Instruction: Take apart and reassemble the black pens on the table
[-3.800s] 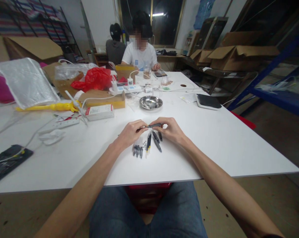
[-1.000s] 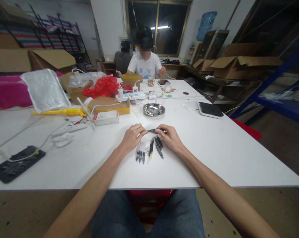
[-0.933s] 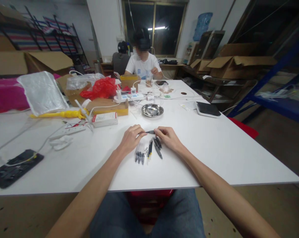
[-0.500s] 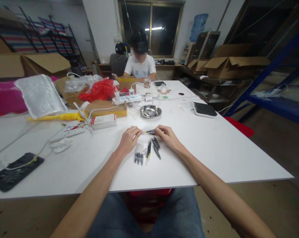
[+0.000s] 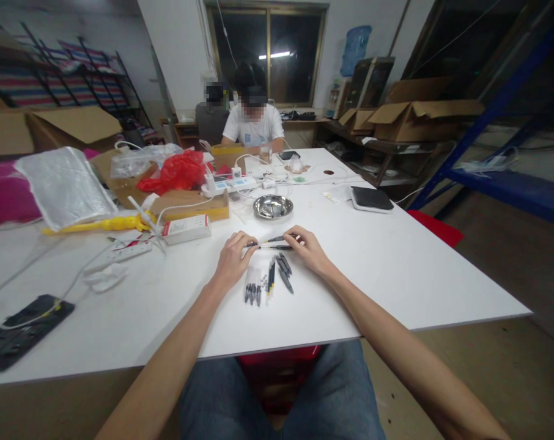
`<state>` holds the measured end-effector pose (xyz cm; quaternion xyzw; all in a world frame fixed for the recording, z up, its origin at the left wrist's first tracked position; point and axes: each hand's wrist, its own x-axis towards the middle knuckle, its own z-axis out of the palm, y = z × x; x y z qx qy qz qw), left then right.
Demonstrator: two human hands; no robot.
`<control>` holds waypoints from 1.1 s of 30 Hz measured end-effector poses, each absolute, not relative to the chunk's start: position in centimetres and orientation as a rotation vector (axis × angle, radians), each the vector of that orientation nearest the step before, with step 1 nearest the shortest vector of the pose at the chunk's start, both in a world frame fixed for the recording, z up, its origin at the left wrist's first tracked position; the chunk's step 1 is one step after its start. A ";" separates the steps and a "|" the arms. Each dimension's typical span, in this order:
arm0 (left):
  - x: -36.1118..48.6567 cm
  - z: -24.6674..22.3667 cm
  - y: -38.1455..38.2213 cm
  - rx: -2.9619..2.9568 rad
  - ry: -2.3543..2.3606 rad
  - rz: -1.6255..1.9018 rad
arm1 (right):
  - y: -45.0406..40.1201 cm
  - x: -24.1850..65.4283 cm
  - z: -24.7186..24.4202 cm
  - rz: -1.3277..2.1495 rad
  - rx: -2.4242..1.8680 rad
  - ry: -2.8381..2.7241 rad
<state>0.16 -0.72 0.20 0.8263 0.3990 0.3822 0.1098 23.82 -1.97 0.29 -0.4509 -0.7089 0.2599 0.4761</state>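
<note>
- Two slim black pens [image 5: 277, 242], thin and dark with pale tips, lie nearly level, one just beyond the other, between the hands over the white table [image 5: 396, 287]
- left hand [image 5: 233, 260]: fingers [image 5: 246, 245] curled together, on the pens' left ends
- right hand [image 5: 310, 250]: fingers [image 5: 299, 237] together, pinching the pens' right ends
- loose pens [image 5: 268, 282], some yellow-marked, lie side by side just nearer than the hands
- steel bowl [image 5: 270, 207] sits farther away
</note>
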 end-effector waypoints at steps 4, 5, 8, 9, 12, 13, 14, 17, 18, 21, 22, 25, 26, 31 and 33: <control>-0.2 0.0 -0.5 2.447 1.265 1.111 | -1.2 24.6 -0.6 0.421 -1.166 -1.735; -0.2 -0.1 -0.4 2.441 1.291 1.120 | -1.1 24.8 -0.9 0.386 -1.199 -1.723; -0.4 -0.4 -0.2 2.419 1.328 1.143 | -0.6 25.3 -1.7 0.339 -1.320 -1.711; -0.4 -0.4 -0.3 2.411 1.336 1.140 | -0.5 25.4 -1.9 0.335 -1.357 -1.729; -0.4 -0.1 -0.5 2.367 1.404 1.059 | -0.4 25.3 -2.3 0.316 -1.427 -1.813; -0.4 0.1 -0.7 2.357 1.433 1.009 | -0.5 25.2 -2.2 0.301 -1.431 -1.829; -0.5 0.4 -0.9 2.362 1.451 0.949 | -0.7 25.1 -2.0 0.284 -1.422 -1.838; -0.7 1.2 -1.3 2.461 1.413 0.741 | -1.6 24.4 -1.0 0.255 -1.302 -1.890; -0.8 1.3 -1.4 2.493 1.390 0.685 | -2.0 24.1 -0.5 0.261 -1.235 -1.928; -1.1 1.4 -1.4 2.520 1.376 0.581 | -3.1 23.1 0.7 0.301 -1.040 -2.066; -1.2 1.3 -1.3 2.520 1.384 0.554 | -3.4 22.8 1.0 0.315 -0.991 -2.120; -1.3 1.1 -1.1 2.537 1.412 0.462 | -4.1 22.1 1.3 0.361 -0.896 -2.275; -1.3 1.0 -1.1 2.544 1.425 0.440 | -4.2 22.0 1.3 0.376 -0.879 -2.313; -1.5 1.2 -0.9 2.542 1.512 0.423 | -3.8 22.3 1.4 0.400 -0.931 -2.386; -1.7 1.4 -0.8 2.534 1.517 0.446 | -3.6 22.8 1.6 0.390 -0.987 -2.399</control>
